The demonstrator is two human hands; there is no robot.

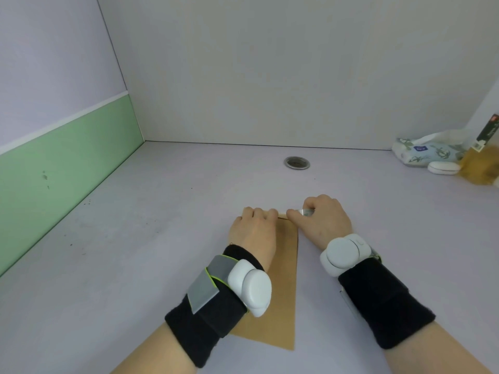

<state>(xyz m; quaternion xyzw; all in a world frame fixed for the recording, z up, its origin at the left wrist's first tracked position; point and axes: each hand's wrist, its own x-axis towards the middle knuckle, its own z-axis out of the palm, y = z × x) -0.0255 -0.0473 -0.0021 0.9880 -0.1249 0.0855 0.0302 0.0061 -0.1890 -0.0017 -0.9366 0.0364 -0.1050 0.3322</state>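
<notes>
Here, a brown envelope (286,265) lies flat on the pale desk (135,252), right in front of the person. It is long and thin. Its long side runs straight away from the person, from the near edge of the desk toward the back wall. One short end points at the person, and the other short end sits under both hands.

The left hand (253,230) lies on top of the far end. Its fingers are bent over the far edge and hold it. I think this keeps the envelope from sliding about.

The right hand (326,222) is just beside it, at the far right corner. Its thumb and finger pinch a small shiny metal thing (306,211). It is too small to tell what it is. It touches the far edge, so the work seems to be on that end, maybe closing it or opening it.

Both wrists wear black bands with white round gadgets on them.

Well apart, in the far right corner of the desk, are a pack of tissues (415,153) and a small white case (444,167). A round hole (296,162) sits in the desk near the back wall.
</notes>
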